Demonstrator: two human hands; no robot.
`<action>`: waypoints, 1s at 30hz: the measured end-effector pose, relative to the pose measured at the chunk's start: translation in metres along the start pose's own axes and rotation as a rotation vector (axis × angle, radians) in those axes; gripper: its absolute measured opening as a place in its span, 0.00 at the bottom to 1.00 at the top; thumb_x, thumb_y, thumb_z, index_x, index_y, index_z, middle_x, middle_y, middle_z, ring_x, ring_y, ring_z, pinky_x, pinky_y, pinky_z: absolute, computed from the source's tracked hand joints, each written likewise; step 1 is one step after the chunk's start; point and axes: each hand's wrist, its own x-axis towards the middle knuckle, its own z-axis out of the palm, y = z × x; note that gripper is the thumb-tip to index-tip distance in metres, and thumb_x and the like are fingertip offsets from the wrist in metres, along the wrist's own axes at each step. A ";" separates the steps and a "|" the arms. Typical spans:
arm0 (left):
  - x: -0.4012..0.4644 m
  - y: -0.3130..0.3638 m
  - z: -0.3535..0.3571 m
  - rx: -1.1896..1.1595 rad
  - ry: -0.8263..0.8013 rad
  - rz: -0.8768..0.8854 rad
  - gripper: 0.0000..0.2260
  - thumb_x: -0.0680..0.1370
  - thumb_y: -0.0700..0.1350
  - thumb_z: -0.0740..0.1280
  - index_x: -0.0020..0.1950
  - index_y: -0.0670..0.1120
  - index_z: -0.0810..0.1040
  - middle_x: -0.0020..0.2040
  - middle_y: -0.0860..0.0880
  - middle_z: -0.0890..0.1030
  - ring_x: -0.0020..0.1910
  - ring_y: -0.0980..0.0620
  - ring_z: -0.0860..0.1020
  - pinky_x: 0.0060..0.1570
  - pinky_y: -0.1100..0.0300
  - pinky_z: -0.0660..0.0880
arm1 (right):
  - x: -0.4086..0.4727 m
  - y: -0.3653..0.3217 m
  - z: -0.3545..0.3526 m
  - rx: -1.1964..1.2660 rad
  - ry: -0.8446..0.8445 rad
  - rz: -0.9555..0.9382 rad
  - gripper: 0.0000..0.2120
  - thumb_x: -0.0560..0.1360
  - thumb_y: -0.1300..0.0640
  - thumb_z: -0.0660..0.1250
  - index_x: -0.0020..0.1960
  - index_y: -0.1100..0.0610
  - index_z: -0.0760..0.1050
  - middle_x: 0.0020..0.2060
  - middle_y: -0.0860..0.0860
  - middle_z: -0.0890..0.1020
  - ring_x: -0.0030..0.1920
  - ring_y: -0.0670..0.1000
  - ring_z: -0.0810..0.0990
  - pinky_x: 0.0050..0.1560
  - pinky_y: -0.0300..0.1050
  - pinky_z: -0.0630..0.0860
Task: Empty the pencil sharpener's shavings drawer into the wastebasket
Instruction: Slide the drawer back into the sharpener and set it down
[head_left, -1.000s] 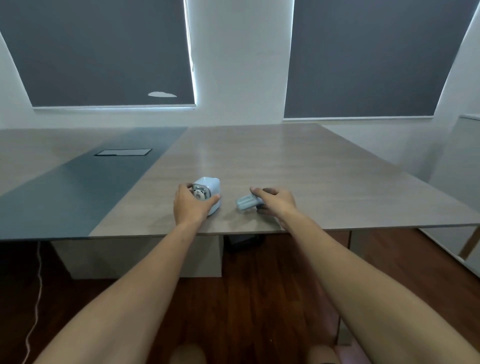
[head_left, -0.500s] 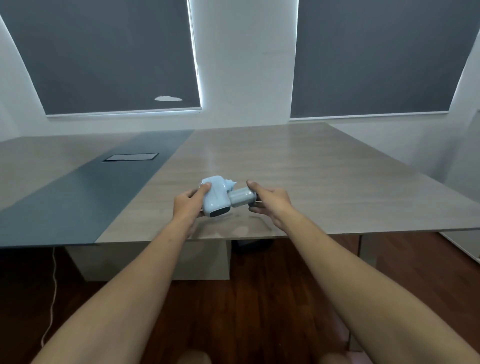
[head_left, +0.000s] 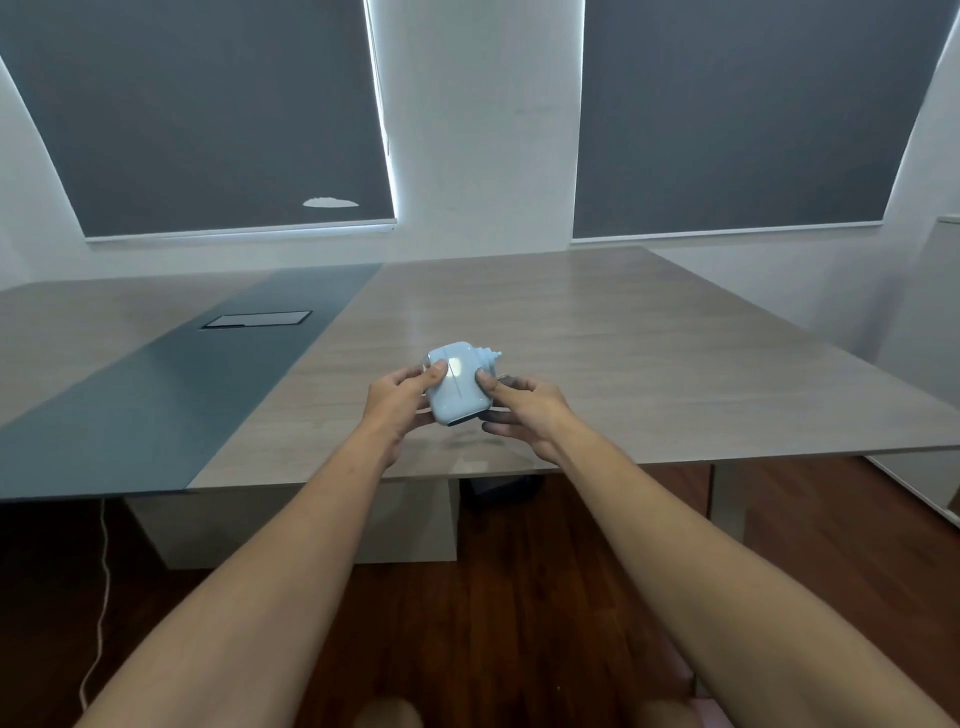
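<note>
A small pale-blue pencil sharpener (head_left: 458, 384) is held just above the wooden table's near edge (head_left: 623, 457), tilted, with its crank end pointing away to the right. My left hand (head_left: 400, 405) grips its left side with the thumb on top. My right hand (head_left: 524, 410) presses against its right side, thumb on the casing. The shavings drawer is not separately visible; it seems pushed into the body. No wastebasket shows clearly; a dark object (head_left: 498, 488) sits under the table.
The big table has a dark blue strip with a cable hatch (head_left: 257, 318) at the left. Two blinds cover the windows behind. A white cable (head_left: 98, 582) trails on the dark wooden floor. A pale cabinet (head_left: 924, 364) stands at the far right.
A second ago the sharpener stood on the table and my right hand held the drawer apart. The drawer then slid in from the right; now both hands clasp the closed sharpener.
</note>
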 end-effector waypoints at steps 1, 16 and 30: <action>-0.001 0.000 0.000 -0.005 -0.007 -0.002 0.18 0.74 0.48 0.73 0.60 0.39 0.80 0.52 0.43 0.84 0.46 0.45 0.84 0.36 0.57 0.80 | 0.000 0.000 -0.001 0.000 0.002 0.003 0.17 0.70 0.53 0.78 0.49 0.58 0.73 0.51 0.57 0.84 0.52 0.61 0.85 0.47 0.50 0.84; -0.017 0.001 -0.032 -0.021 0.229 0.066 0.22 0.69 0.42 0.78 0.59 0.40 0.76 0.52 0.43 0.82 0.50 0.47 0.83 0.47 0.50 0.82 | 0.005 0.010 0.032 -0.233 0.089 -0.005 0.24 0.69 0.44 0.77 0.55 0.58 0.75 0.56 0.56 0.82 0.44 0.52 0.82 0.45 0.52 0.84; -0.013 -0.013 -0.091 0.447 0.717 0.123 0.26 0.63 0.49 0.79 0.59 0.46 0.77 0.55 0.46 0.82 0.53 0.47 0.80 0.53 0.55 0.75 | 0.019 0.024 0.045 -0.281 0.119 -0.014 0.21 0.71 0.42 0.74 0.53 0.57 0.77 0.57 0.57 0.81 0.42 0.52 0.82 0.43 0.52 0.85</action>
